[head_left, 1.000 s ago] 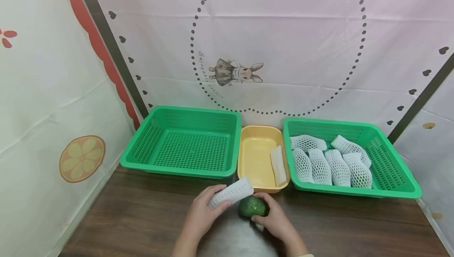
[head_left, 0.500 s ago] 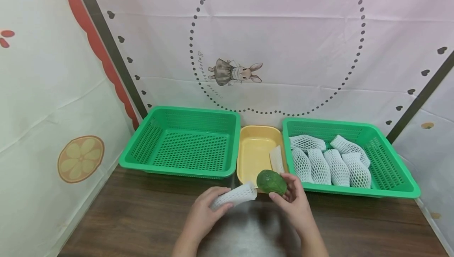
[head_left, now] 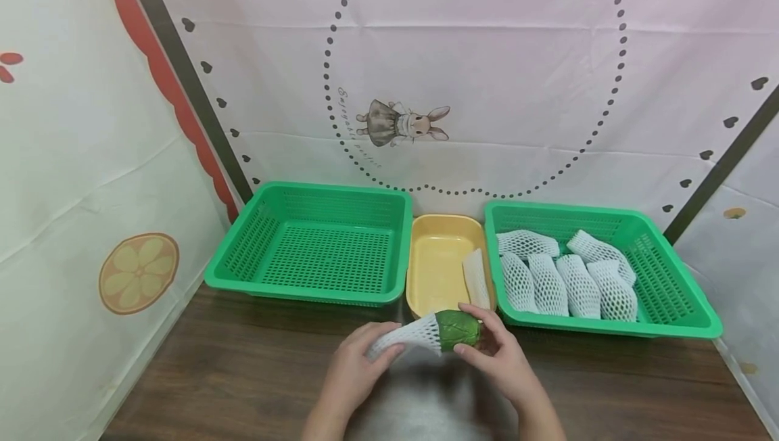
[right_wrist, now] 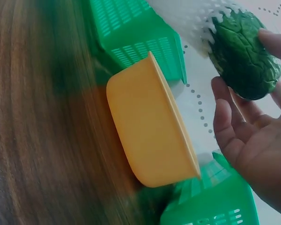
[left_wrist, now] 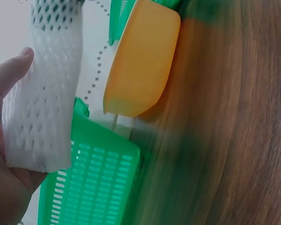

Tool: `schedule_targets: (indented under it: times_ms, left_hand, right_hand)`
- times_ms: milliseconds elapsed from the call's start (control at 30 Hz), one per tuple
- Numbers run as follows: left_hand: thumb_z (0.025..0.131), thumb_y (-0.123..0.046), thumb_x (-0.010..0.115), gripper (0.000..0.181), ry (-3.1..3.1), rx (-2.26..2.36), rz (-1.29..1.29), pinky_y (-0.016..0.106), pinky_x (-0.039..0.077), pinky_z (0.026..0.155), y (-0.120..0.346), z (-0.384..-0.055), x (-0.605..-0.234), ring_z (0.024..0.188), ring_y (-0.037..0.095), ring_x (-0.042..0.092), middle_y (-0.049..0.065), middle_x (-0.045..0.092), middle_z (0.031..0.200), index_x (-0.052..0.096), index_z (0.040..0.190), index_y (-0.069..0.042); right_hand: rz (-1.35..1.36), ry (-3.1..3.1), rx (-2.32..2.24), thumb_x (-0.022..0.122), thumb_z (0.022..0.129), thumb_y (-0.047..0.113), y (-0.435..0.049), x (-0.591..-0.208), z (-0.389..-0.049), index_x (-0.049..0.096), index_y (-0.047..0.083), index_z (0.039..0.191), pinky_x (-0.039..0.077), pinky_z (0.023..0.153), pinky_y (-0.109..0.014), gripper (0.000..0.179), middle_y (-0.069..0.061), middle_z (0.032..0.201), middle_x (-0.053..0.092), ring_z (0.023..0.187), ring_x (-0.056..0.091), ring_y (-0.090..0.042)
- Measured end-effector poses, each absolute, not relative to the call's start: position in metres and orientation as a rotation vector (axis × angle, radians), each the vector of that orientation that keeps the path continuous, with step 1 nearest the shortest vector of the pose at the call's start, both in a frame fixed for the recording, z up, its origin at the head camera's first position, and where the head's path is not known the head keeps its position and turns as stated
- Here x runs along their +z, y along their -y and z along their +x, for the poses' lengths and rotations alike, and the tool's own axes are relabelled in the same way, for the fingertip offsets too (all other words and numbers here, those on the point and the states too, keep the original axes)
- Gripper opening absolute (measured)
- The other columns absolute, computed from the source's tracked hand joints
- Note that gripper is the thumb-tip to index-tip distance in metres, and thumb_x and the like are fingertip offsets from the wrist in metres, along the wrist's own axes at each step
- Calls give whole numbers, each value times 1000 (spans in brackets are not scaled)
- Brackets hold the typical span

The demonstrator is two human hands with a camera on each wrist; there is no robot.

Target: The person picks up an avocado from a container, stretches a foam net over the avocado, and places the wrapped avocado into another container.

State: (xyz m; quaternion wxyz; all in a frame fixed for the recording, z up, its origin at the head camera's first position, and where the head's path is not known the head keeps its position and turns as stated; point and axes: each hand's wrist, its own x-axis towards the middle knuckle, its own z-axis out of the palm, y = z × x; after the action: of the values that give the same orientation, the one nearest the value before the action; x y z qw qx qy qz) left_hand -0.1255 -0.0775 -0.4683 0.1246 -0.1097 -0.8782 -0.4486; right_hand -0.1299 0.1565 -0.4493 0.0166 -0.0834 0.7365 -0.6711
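My left hand grips a white foam net sleeve between thumb and fingers, above the table. In my right hand a dark green, wrinkled avocado is held by the fingertips and thumb. The avocado's left end sits inside the stretched mouth of the sleeve, while most of it stays bare. In the right wrist view the net edge laps over one end of the avocado. The left wrist view shows the sleeve's near end lying flat against the palm.
Behind the hands stands a yellow tray with one flat foam sleeve in it. A green basket is to its left. The green basket on the right holds several net-wrapped pieces. A patterned cloth hangs behind.
My right hand has lifted the avocado off the table, then brought it left to the sleeve. The sleeve's mouth now stretches over the avocado's end.
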Motion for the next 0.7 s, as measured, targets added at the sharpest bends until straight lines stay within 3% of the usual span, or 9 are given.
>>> schedule_targets:
  times_ms: [133,400,700]
  left_hand:
    - [79,-32,72,30,2586,-1278,-397,32,48,80,74,-124,-469,93,7,57,-16,63,102,68,108,-27]
    - [78,-40,70,43,2654,-1211,-486,34,46,78,72,-124,-467,92,11,58,-8,65,107,64,118,-27]
    - [74,-56,68,63,2794,-1294,-405,32,45,71,60,-121,-457,85,15,56,0,66,105,58,127,-24]
  right_hand:
    - [-228,-2268,-2065,71,78,0,-154,-449,-130,48,6,130,46,72,-26,58,-9,121,48,90,54,-14]
    - [-201,-2219,-2104,74,73,-5,-151,-449,-130,49,0,115,48,67,-27,49,-13,110,55,84,58,-16]
    - [-201,-2262,-2207,72,74,-6,-148,-448,-131,56,-2,118,51,74,-27,46,-9,113,54,89,61,-17]
